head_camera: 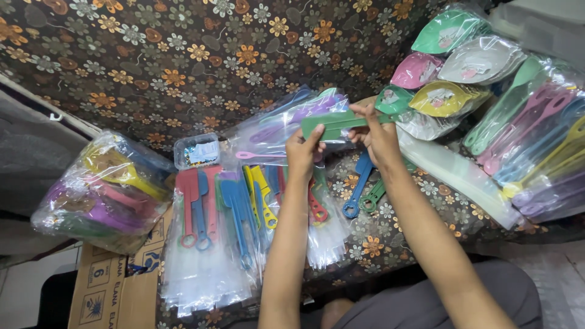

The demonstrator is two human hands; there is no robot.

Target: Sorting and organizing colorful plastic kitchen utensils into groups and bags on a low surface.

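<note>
Both hands are raised over a flowered cloth (183, 67). The left hand (303, 149) is closed on the left end of a green spatula (335, 123), thumb on top. The right hand (376, 135) pinches the same spatula at its right part, fingers curled round it. The spatula lies level between the two hands, above the cloth, just in front of a clear bag (286, 125) of mixed utensils.

Below the hands, a row of clear sleeves (207, 268) lies fanned out on the cloth, each with coloured spatulas in it; I count about eight spatulas in red, blue, yellow and purple, though overlap makes the count unsure. Two loose handles lie by the right forearm: one blue (358, 189), one green (372, 196).

One small clear box (196, 150) sits left of the hands. One bulging bag (100, 192) of utensils rests at far left, partly over a cardboard box (116, 286).

At upper right are five wrapped leaf-shaped scoops (448, 97) in green, pink, white, yellow and dark green. One big pack of long spatulas (536, 134) lies at far right; their number cannot be told.
</note>
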